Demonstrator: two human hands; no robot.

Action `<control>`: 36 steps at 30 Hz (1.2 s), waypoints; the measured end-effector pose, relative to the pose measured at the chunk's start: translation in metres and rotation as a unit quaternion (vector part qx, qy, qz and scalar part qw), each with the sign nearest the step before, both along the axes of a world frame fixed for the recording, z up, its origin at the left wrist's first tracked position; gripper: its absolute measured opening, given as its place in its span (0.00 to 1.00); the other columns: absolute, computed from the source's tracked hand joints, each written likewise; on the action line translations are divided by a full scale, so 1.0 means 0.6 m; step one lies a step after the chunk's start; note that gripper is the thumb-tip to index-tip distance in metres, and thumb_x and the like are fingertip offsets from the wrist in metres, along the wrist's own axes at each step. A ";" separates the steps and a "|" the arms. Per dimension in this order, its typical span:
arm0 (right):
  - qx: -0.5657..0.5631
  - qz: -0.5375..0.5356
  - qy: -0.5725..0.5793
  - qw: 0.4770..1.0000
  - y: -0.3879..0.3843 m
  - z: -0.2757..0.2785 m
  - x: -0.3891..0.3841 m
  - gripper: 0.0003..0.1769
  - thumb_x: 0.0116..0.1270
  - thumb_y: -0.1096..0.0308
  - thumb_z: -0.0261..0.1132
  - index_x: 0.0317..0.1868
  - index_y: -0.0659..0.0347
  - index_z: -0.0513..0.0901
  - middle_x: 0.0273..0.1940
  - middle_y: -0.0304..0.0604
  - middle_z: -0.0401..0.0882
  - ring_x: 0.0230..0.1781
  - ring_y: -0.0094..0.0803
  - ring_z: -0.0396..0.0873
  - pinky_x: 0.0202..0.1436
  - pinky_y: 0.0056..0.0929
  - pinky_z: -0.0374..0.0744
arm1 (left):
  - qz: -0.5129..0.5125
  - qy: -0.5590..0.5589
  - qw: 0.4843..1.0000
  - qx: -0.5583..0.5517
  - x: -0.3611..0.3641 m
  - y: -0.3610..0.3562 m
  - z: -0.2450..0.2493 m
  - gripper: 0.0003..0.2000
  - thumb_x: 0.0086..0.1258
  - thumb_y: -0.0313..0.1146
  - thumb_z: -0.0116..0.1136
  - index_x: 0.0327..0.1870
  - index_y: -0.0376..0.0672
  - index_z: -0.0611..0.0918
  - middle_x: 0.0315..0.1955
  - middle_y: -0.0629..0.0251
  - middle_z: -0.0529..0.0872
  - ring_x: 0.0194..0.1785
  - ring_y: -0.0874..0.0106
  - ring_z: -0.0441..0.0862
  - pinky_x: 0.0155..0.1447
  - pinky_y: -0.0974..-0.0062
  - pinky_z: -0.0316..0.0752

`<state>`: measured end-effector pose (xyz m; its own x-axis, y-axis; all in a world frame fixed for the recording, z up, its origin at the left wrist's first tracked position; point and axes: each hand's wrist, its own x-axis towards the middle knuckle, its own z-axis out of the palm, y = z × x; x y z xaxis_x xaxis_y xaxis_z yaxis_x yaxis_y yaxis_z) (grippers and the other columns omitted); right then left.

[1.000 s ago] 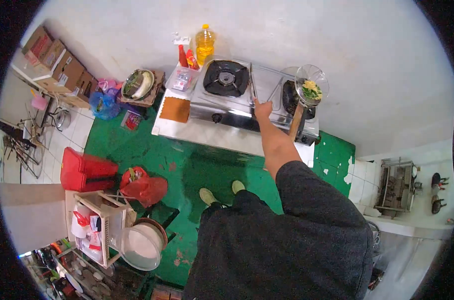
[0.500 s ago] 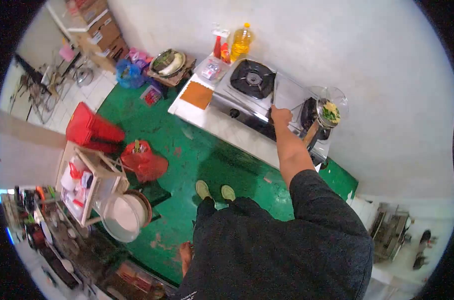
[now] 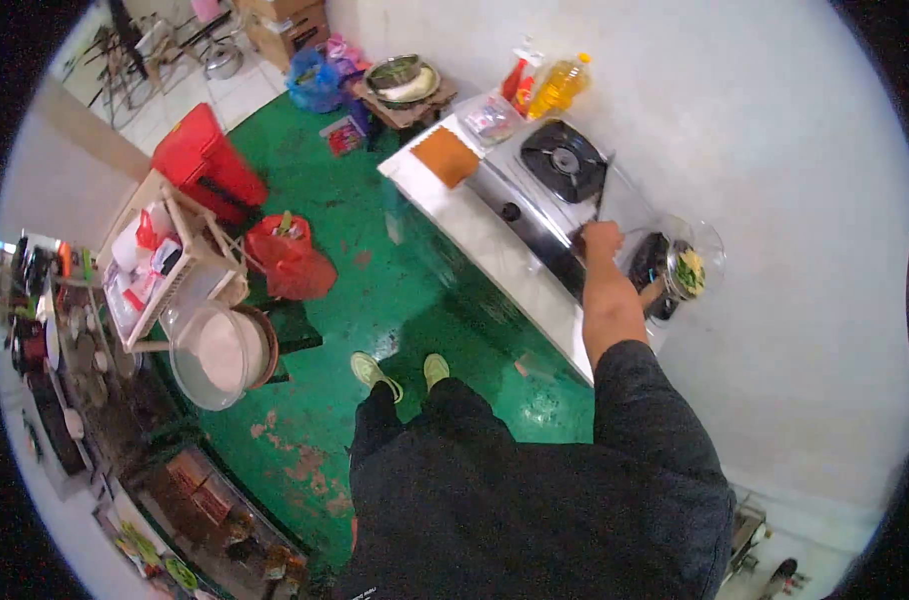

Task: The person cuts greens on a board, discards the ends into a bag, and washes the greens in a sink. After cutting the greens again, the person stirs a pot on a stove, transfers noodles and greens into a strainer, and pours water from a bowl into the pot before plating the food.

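Observation:
My right hand [image 3: 602,240] reaches over the two-burner stove [image 3: 535,222], its fingers closed round the end of a long, thin dark utensil [image 3: 605,188] that points toward the back wall. The utensil's kind is too blurred to tell. To the right of the hand, chopped greens and yellow pieces [image 3: 691,273] lie in a round vessel by the right burner [image 3: 650,262]. A wooden handle [image 3: 653,291] sticks out beside it, and a clear round rim [image 3: 713,245] shows behind. The left burner [image 3: 565,160] carries nothing. My left hand is not in view.
An oil bottle [image 3: 560,88], a red sauce bottle [image 3: 516,76] and a brown cloth [image 3: 446,157] are on the white counter [image 3: 495,250]. A red bin [image 3: 207,165], a red bag [image 3: 290,262], a rack [image 3: 140,265] and a large clear tub [image 3: 215,355] stand to the left.
The view has turned and shifted, so the stove appears more slanted and further right. My right hand stays over the stove with the utensil. The left hand, partly visible before, has dropped from view.

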<state>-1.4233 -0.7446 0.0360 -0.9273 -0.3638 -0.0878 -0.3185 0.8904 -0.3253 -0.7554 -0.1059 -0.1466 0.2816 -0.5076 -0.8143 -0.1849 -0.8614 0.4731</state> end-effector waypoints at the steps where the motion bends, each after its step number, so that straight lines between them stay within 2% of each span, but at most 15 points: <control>1: 0.015 0.012 0.009 1.000 -0.011 -0.039 -0.035 0.16 0.64 0.63 0.62 0.49 0.59 0.85 0.56 0.56 0.77 0.60 0.53 0.75 0.62 0.52 0.75 | -0.005 -0.005 1.000 0.003 0.007 0.006 0.008 0.11 0.75 0.35 0.50 0.50 0.39 0.78 0.36 0.62 0.84 0.34 0.68 0.79 0.36 0.66 0.73; 5: 0.085 0.027 0.011 0.996 -0.047 -0.086 -0.101 0.16 0.64 0.63 0.62 0.49 0.60 0.86 0.57 0.56 0.77 0.57 0.52 0.77 0.60 0.50 0.77 | -0.011 -0.024 0.999 0.019 0.029 0.022 0.030 0.10 0.75 0.35 0.51 0.49 0.40 0.78 0.36 0.60 0.83 0.35 0.67 0.79 0.38 0.65 0.74; 7: 0.277 0.282 0.089 0.914 -0.052 -0.101 -0.142 0.18 0.65 0.62 0.61 0.51 0.63 0.84 0.56 0.57 0.77 0.57 0.52 0.77 0.57 0.53 0.77 | -0.019 -0.033 0.999 0.029 0.042 0.018 0.037 0.10 0.75 0.34 0.51 0.49 0.40 0.78 0.37 0.59 0.83 0.36 0.67 0.79 0.38 0.65 0.74; 8: 0.280 0.281 0.088 0.914 -0.044 -0.084 -0.124 0.18 0.65 0.62 0.61 0.51 0.63 0.84 0.56 0.57 0.77 0.57 0.52 0.77 0.57 0.53 0.77 | -0.026 -0.037 0.998 0.033 0.048 0.015 0.035 0.10 0.75 0.34 0.51 0.49 0.40 0.78 0.37 0.59 0.83 0.36 0.67 0.79 0.39 0.65 0.74; 14: -0.006 0.107 0.195 0.975 -0.076 -0.091 -0.121 0.22 0.68 0.56 0.56 0.50 0.67 0.82 0.50 0.62 0.79 0.56 0.57 0.76 0.54 0.60 0.73 | -0.075 -0.045 0.994 0.061 0.058 -0.022 -0.018 0.09 0.74 0.34 0.51 0.48 0.41 0.79 0.38 0.56 0.83 0.38 0.65 0.80 0.41 0.63 0.75; 16: 0.073 0.329 0.355 0.872 -0.070 0.005 -0.012 0.20 0.67 0.59 0.57 0.48 0.69 0.80 0.51 0.63 0.77 0.54 0.58 0.75 0.57 0.59 0.71 | -0.082 -0.040 0.995 0.032 0.064 -0.052 -0.012 0.10 0.75 0.34 0.51 0.49 0.40 0.78 0.40 0.56 0.83 0.40 0.64 0.80 0.43 0.63 0.75; 18: -0.038 0.398 0.420 0.815 -0.105 -0.024 0.030 0.15 0.68 0.64 0.57 0.46 0.68 0.80 0.46 0.60 0.77 0.50 0.55 0.73 0.52 0.54 0.71 | -0.087 -0.028 0.996 0.014 0.065 -0.088 -0.009 0.11 0.75 0.35 0.52 0.50 0.39 0.78 0.42 0.56 0.82 0.41 0.63 0.80 0.45 0.63 0.75; 20: -0.268 0.421 0.176 0.848 -0.095 0.027 0.172 0.14 0.70 0.65 0.58 0.47 0.68 0.76 0.45 0.63 0.75 0.51 0.57 0.70 0.53 0.51 0.70 | -0.089 -0.018 0.996 0.000 0.074 -0.114 -0.013 0.12 0.75 0.35 0.52 0.51 0.38 0.78 0.43 0.55 0.82 0.43 0.62 0.80 0.47 0.62 0.75; 24: -0.201 0.536 0.006 0.820 -0.064 0.048 0.378 0.15 0.69 0.68 0.60 0.49 0.70 0.70 0.46 0.64 0.69 0.48 0.60 0.71 0.53 0.53 0.72 | -0.087 0.006 0.996 -0.024 0.106 -0.155 -0.017 0.14 0.75 0.36 0.52 0.52 0.36 0.78 0.47 0.55 0.82 0.47 0.60 0.80 0.51 0.62 0.75; 27: -0.297 0.565 0.027 0.769 -0.070 -0.034 0.454 0.14 0.69 0.68 0.62 0.47 0.66 0.69 0.42 0.61 0.68 0.41 0.59 0.73 0.47 0.52 0.74 | -0.085 0.019 0.996 -0.032 0.129 -0.170 -0.027 0.15 0.75 0.37 0.52 0.53 0.35 0.78 0.48 0.55 0.82 0.49 0.58 0.80 0.53 0.61 0.75; 30: -0.234 0.561 0.036 0.793 -0.089 -0.098 0.470 0.13 0.69 0.67 0.62 0.46 0.65 0.69 0.43 0.60 0.69 0.41 0.58 0.73 0.46 0.52 0.75 | -0.080 -0.103 0.991 -0.014 0.139 -0.171 -0.009 0.16 0.74 0.40 0.55 0.50 0.35 0.78 0.47 0.53 0.84 0.48 0.58 0.82 0.50 0.61 0.76; 32: -0.213 0.556 0.046 0.802 -0.087 -0.125 0.463 0.14 0.69 0.67 0.62 0.46 0.65 0.69 0.43 0.58 0.70 0.43 0.57 0.74 0.44 0.52 0.77 | -0.035 -0.046 0.997 -0.060 0.153 -0.178 0.035 0.18 0.74 0.44 0.56 0.47 0.34 0.78 0.43 0.53 0.86 0.46 0.59 0.84 0.48 0.63 0.77; 33: -0.185 0.536 0.030 0.823 -0.083 -0.140 0.457 0.14 0.69 0.66 0.62 0.46 0.65 0.69 0.43 0.58 0.70 0.43 0.57 0.75 0.43 0.51 0.78 | 0.125 0.130 0.979 -0.097 0.180 -0.130 -0.011 0.19 0.73 0.45 0.57 0.47 0.35 0.78 0.43 0.54 0.86 0.46 0.61 0.84 0.47 0.63 0.77; 35: -0.157 0.515 0.015 0.842 -0.075 -0.167 0.439 0.14 0.68 0.66 0.63 0.47 0.65 0.70 0.43 0.58 0.70 0.44 0.57 0.76 0.43 0.51 0.78 | 0.515 0.446 0.725 -0.104 0.197 -0.110 -0.019 0.19 0.73 0.47 0.58 0.46 0.36 0.78 0.42 0.55 0.86 0.45 0.64 0.85 0.46 0.65 0.78; 36: -0.149 0.510 0.018 0.847 -0.070 -0.182 0.428 0.14 0.69 0.66 0.63 0.46 0.65 0.70 0.44 0.59 0.71 0.44 0.58 0.76 0.44 0.51 0.78 | 0.515 0.446 0.725 -0.103 0.193 -0.111 -0.010 0.19 0.73 0.47 0.58 0.46 0.36 0.78 0.42 0.55 0.86 0.45 0.64 0.85 0.46 0.65 0.78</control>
<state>-1.1666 -0.7865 -0.0732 -0.1183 -0.9783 0.1703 -0.8865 0.0268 -0.4619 -0.6394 -0.1725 -0.1525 0.0056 -0.5388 -0.8424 0.9642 -0.2205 0.1474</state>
